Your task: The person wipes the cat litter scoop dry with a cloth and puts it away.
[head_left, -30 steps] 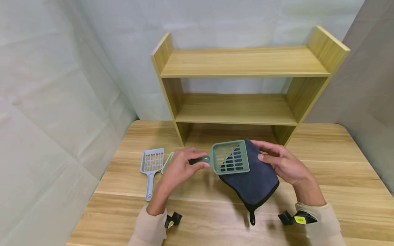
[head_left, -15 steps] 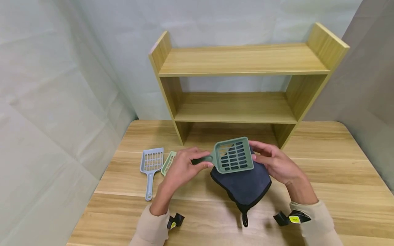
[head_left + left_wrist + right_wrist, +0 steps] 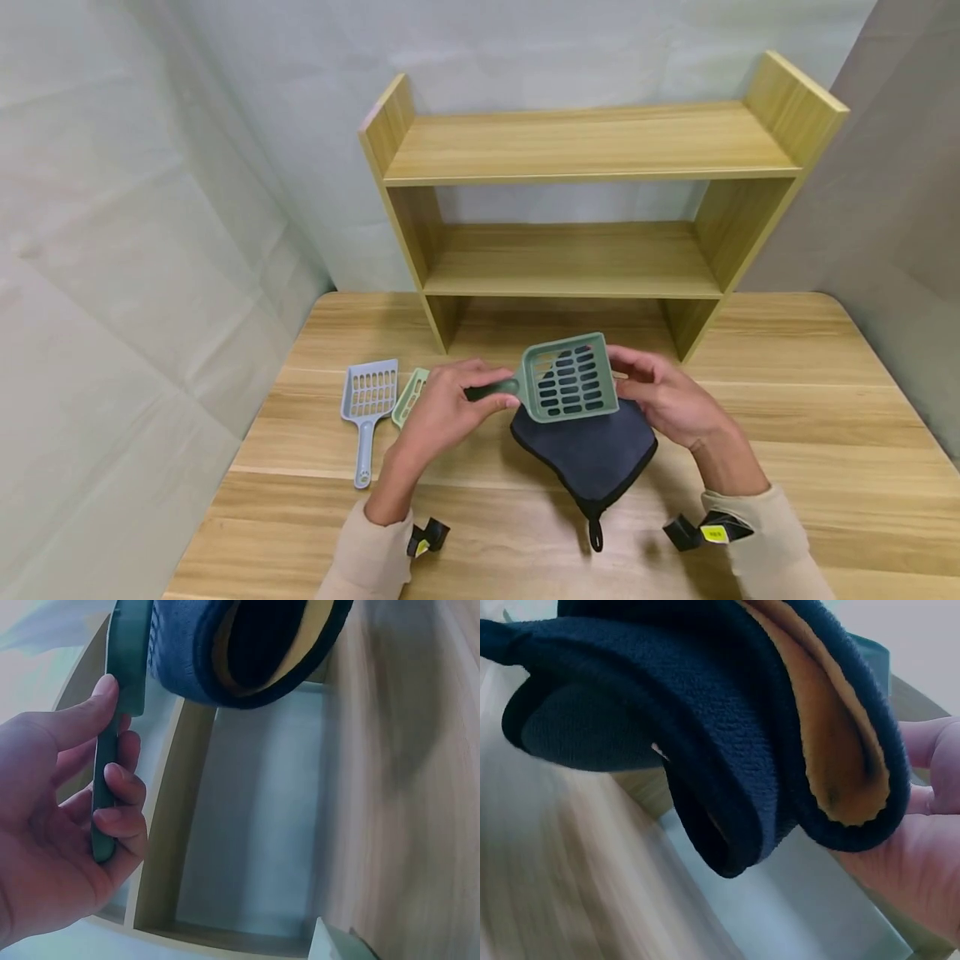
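Note:
My left hand [image 3: 442,408] grips the handle of a dark green slotted litter scoop [image 3: 529,392], with thumb and fingers curled round it in the left wrist view. The scoop's head is raised over the table and covers part of a folded dark blue cloth [image 3: 596,458] with black edging and a hanging loop. Behind the scoop's right edge, my right hand [image 3: 675,408] holds the cloth; some of its fingertips are hidden. An orange-yellow inner side [image 3: 821,742] of the cloth shows in the right wrist view.
A light blue litter scoop [image 3: 364,446] lies on the wooden table [image 3: 825,433] at the left. Beside it is a light green scoop [image 3: 398,412], partly behind my left hand. A two-board wooden shelf [image 3: 592,146] stands at the back.
The cloth and my right hand have shifted left, behind the scoop, which has risen slightly and tilted. More of the light green scoop shows now. In the last half second, little has moved.

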`<state>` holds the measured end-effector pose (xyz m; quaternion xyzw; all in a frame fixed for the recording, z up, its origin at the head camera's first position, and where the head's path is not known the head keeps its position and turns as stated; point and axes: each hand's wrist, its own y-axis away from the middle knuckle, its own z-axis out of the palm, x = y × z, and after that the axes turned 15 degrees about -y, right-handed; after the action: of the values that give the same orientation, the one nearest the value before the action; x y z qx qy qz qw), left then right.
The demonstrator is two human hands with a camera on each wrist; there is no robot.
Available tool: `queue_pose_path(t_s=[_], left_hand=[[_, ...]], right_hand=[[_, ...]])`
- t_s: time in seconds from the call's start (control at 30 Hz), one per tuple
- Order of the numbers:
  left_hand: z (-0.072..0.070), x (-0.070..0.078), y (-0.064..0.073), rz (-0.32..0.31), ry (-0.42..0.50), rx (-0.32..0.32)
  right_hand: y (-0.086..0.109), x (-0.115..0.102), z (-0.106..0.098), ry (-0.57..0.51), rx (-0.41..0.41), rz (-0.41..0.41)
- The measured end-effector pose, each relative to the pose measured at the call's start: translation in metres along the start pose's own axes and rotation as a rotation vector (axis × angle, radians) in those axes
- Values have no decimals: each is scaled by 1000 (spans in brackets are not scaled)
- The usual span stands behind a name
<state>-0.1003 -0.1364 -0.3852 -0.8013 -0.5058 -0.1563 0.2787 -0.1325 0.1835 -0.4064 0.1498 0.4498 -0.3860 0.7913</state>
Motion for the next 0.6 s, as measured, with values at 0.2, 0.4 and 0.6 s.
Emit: queue_pose_path(t_s=[0.2, 0.4, 0.6], left_hand=[[-5, -4, 1, -11, -68, 37], [-9, -8, 1, -26, -83, 57], [-7, -7, -1, -14, -97, 81]], right_hand=[[5, -9, -1, -34, 23, 28], [9, -16, -3, -75, 10, 35], [6, -15, 0, -76, 28, 49]])
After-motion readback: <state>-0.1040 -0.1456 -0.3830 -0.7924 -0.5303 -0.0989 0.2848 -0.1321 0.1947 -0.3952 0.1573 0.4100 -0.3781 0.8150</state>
